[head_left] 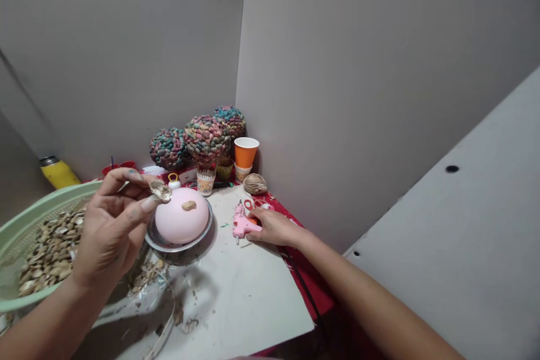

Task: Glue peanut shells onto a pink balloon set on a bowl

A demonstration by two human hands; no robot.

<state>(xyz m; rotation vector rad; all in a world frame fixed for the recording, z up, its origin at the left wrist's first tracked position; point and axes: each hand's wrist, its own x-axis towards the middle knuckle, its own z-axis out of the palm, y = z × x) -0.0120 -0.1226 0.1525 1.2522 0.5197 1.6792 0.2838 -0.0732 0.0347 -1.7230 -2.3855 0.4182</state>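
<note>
My left hand (112,222) pinches half a peanut shell (161,191) between thumb and fingers, its hollow side showing. It is held up just left of a pink balloon (179,225), which rests in a round metal bowl (185,246). One peanut shell piece (189,205) sits on the balloon's upper surface. Over on the right, my right hand (270,226) is closed around the handle of a pink hot glue gun (241,222), which lies on the white board (253,287). Part of the handle is hidden by the fingers.
A green basket (12,306) of peanut shells (53,250) stands at left. Behind are colourful shell-covered balls (206,138), an orange cup (246,153), a twine ball (255,183) and red-handled scissors (248,204). A white cord (171,315) crosses the front. Grey panels (337,95) enclose the table.
</note>
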